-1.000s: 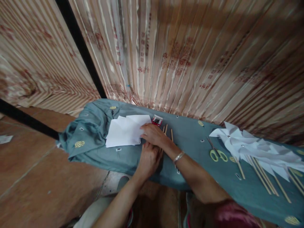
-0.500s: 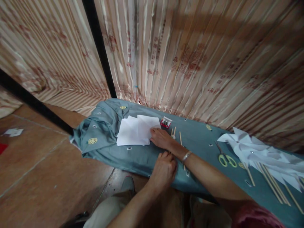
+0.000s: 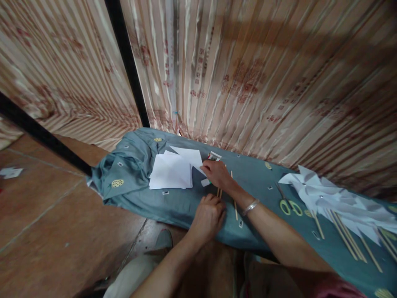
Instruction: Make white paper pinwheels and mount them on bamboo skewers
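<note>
My right hand [image 3: 217,173], a silver bracelet on its wrist, pinches the near right corner of a white paper sheet [image 3: 187,155]. That sheet partly overlaps a stack of white paper [image 3: 170,173] to its left. My left hand [image 3: 208,213] rests nearer me at the cloth's front edge, fingers curled; what they hold, if anything, is hidden. Thin wooden sticks [image 3: 219,193] lie just beyond its fingers, partly covered by my hands. A small white item with a green part [image 3: 205,182] lies below the sheet's corner. Behind my right hand a small red-and-white box [image 3: 213,156] is partly hidden.
Green-handled scissors [image 3: 290,207] lie open to the right on the blue-green cloth [image 3: 254,194]. Beyond them are several white paper pinwheels [image 3: 322,191] on wooden sticks. Another stick [image 3: 234,200] lies by my right wrist. A striped curtain [image 3: 242,82] hangs behind, with a dark pole [image 3: 128,62].
My right hand has drawn the top sheet away from the stack, turning it and shifting its corner rightward. The small white and green item now shows. My left hand has barely moved.
</note>
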### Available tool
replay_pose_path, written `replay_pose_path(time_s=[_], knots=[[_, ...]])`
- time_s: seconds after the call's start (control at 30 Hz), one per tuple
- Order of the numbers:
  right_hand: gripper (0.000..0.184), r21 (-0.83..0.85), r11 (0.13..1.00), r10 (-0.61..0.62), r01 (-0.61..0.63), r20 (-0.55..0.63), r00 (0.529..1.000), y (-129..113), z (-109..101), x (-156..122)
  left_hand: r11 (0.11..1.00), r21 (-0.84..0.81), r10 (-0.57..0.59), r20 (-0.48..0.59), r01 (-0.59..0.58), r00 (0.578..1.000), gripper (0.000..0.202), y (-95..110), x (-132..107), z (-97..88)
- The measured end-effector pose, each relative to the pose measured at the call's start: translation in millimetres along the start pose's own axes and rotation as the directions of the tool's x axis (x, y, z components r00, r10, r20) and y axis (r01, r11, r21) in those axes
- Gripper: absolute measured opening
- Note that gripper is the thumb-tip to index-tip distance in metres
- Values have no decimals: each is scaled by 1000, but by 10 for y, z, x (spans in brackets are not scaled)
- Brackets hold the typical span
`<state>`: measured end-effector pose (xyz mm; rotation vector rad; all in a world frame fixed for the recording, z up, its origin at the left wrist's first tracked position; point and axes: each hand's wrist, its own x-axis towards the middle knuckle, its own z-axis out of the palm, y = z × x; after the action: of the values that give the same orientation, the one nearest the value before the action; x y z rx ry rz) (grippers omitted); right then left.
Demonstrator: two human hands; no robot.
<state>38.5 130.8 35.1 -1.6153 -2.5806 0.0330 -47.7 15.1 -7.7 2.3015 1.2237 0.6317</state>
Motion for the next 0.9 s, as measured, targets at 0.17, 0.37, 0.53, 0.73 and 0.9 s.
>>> replay_pose_path(time_s=[0.17,0.37,0.53,0.73,0.9], knots=[[24,90,996,38,-30,-99,994,60,-156,-68,992,-117,-49,-100,37,994,18,-82,56,-119],[31,164,986,35,37,-413,910,97,-395,-584,956,-283,-160,-296,74,942,25,-200,103,-209],[36,145,982,182,-118,-602,778,434,-530,-1386,969,-248,-67,-328,-18,942,36,-118,92,-69],[46,392,787,615,-475,-551,564,963,-273,-1875,967,-7,255,33,-255,966,23,236,153,320],[39,545,714,692,-439,-453,562,1127,-39,-2024,968,153,188,89,-200,978,25,190,341,496]])
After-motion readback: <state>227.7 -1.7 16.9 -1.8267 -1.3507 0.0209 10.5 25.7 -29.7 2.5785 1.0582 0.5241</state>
